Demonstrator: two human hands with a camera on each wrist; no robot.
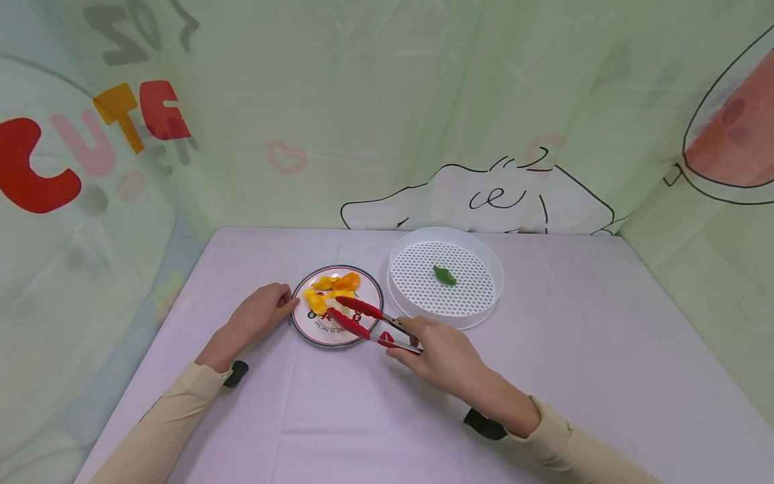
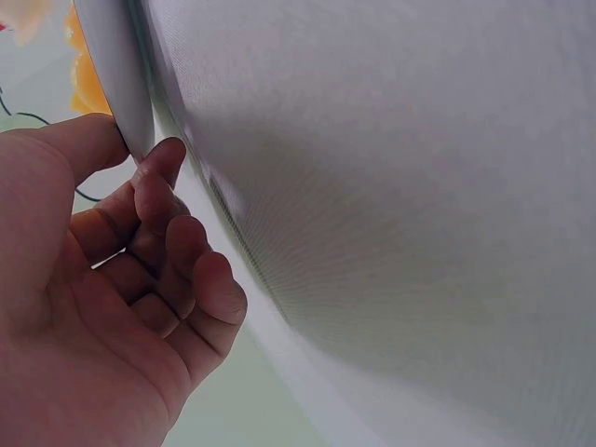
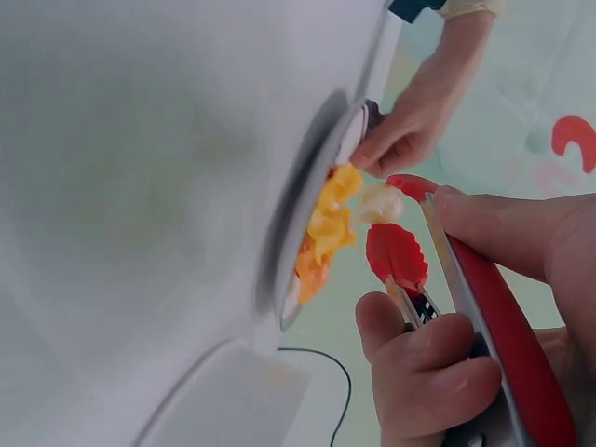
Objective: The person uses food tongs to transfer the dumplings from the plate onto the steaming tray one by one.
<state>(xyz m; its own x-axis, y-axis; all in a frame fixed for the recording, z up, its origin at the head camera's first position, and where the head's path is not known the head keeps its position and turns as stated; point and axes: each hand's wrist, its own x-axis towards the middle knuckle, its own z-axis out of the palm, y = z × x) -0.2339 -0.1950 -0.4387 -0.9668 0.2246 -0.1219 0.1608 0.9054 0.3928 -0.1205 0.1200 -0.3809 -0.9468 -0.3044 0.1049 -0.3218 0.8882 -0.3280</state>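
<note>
My left hand [image 1: 260,312] pinches the left rim of a round plate [image 1: 306,327], thumb above and index finger beneath; the other fingers curl loosely in the left wrist view. Several yellow and orange pieces [image 3: 328,219], wavy like cut bell pepper, lie on the plate. In my right hand [image 1: 444,353] is a pair of metal tongs [image 1: 361,306] with red tips and red handle strips, reaching over the plate from the right. Between the tong tips sits a pale, whitish piece [image 3: 380,203], close over the yellow pieces.
Right of the plate stands a white round basket [image 1: 444,309] with a perforated floor and a raised wall. One green piece [image 1: 445,275] lies inside it. A pale cloth covers the table [image 1: 363,417], and printed curtains [image 1: 387,101] hang behind and at both sides.
</note>
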